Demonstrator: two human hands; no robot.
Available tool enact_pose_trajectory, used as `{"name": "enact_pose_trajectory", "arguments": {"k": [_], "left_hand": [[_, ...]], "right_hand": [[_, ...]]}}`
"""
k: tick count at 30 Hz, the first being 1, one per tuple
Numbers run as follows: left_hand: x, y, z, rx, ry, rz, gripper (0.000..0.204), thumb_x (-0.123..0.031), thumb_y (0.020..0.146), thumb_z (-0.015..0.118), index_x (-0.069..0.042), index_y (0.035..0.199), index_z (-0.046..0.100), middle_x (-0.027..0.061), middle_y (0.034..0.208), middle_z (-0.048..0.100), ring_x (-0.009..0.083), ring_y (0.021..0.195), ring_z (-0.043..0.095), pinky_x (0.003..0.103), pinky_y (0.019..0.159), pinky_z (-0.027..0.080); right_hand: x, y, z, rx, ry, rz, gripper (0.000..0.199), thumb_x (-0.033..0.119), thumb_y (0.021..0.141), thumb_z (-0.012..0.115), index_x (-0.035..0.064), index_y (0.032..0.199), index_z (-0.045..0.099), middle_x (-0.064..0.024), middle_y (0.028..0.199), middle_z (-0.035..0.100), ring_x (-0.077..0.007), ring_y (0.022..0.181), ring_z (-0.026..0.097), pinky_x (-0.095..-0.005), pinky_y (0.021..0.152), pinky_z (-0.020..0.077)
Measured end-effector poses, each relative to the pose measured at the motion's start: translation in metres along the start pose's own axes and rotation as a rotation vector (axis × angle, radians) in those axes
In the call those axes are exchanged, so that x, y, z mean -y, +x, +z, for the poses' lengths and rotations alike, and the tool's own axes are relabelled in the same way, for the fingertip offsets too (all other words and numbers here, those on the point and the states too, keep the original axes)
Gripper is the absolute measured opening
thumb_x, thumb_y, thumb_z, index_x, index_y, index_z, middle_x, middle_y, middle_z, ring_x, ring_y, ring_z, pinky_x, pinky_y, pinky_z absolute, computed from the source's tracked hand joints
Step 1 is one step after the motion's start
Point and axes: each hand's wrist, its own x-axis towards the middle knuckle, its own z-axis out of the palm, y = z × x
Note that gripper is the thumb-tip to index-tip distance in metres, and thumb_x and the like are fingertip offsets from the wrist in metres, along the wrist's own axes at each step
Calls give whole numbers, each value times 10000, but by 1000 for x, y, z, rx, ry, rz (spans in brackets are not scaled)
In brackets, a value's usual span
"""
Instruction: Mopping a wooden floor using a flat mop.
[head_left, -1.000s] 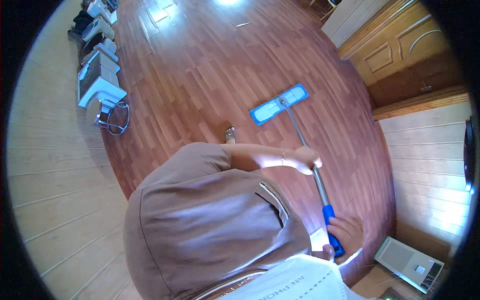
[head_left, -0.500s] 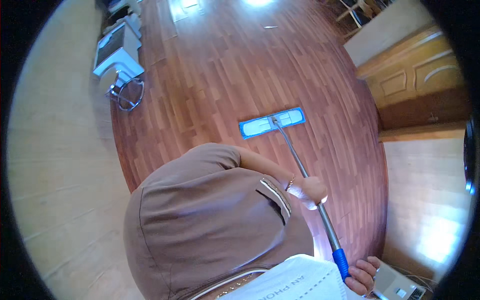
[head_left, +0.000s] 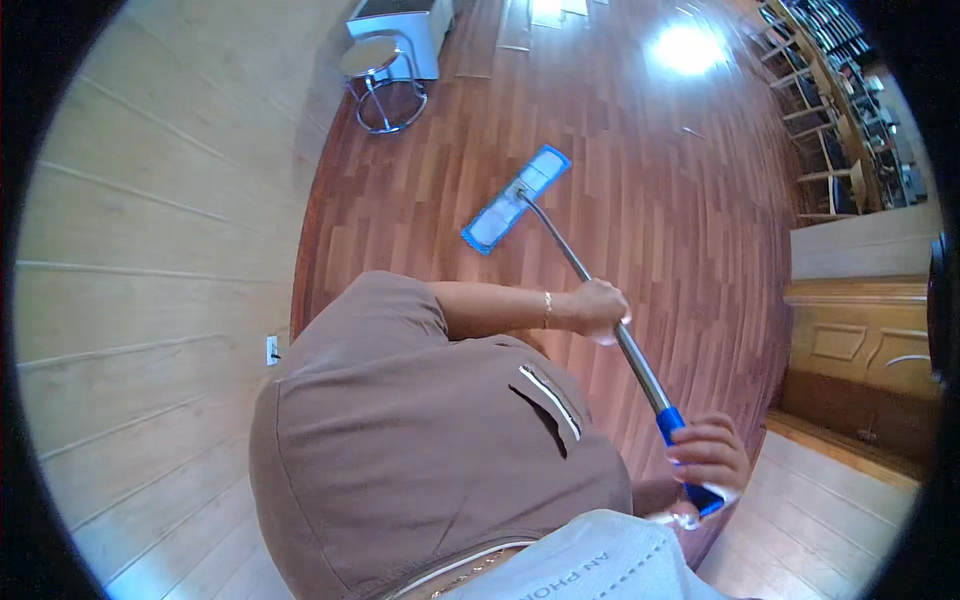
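A flat mop with a blue-fringed, pale head (head_left: 515,202) lies on the wooden floor ahead of me, its long side slanting from lower left to upper right. From the head's middle a metal pole (head_left: 640,365) runs back toward me at the right. My left hand (head_left: 598,308), a bracelet on its wrist, is closed around the pole partway up. Further back, my right hand (head_left: 708,455) has its fingers wrapped over the blue handle grip (head_left: 671,424). The grip's end shows below those fingers.
A round stool (head_left: 375,58) with a chrome base stands by a white cabinet (head_left: 425,40) at far left. A pale wall (head_left: 170,280) with an outlet (head_left: 272,350) runs along my left. At right are a wooden door (head_left: 850,345) and, beyond it, a long table (head_left: 845,110) with chairs.
The mop head has turned to a steeper slant and sits further ahead. My left arm is more outstretched, and both hands have moved forward with the pole. The view has swung rightward.
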Motion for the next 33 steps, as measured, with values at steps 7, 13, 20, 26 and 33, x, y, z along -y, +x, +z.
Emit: {"name": "enact_pose_trajectory", "arguments": {"k": [7, 13, 20, 26, 33], "left_hand": [[87, -102, -65, -278, 31, -275, 132, -245, 709, 619, -128, 648, 619, 113, 726, 640, 316, 747, 642, 455, 648, 507], [101, -188, -69, -428, 74, -475, 172, -241, 763, 583, -95, 677, 612, 137, 762, 642, 331, 777, 635, 465, 684, 498], [127, -278, -70, -566, 118, -580, 160, -218, 770, 575, -88, 678, 583, 124, 763, 636, 334, 801, 621, 464, 669, 493], [111, -285, -79, -606, 87, -628, 169, -221, 776, 568, -77, 693, 597, 144, 735, 627, 348, 771, 616, 474, 664, 488], [61, -244, -84, -695, 20, -478, 233, -253, 788, 596, -60, 658, 574, 145, 697, 606, 357, 732, 609, 482, 637, 469]], "right_hand": [[-55, 111, 66, 122, 174, -76, 446, 491, 745, 700, 53, 816, 649, -107, 825, 694, -283, 804, 682, -416, 737, 487], [-62, 160, 119, 278, 407, -184, 441, 446, 662, 777, 59, 836, 658, -105, 846, 697, -279, 823, 685, -396, 754, 487], [-69, 165, 210, 258, 681, -70, 315, 354, 665, 689, 53, 663, 597, -93, 688, 618, -285, 713, 639, -437, 813, 476], [-53, 167, 216, 290, 645, -46, 216, 253, 638, 624, 63, 597, 530, -89, 620, 552, -274, 658, 600, -427, 779, 463], [5, 180, 158, 387, 554, -82, 211, 210, 666, 680, 80, 629, 518, -94, 666, 566, -286, 674, 610, -424, 787, 487]]}}
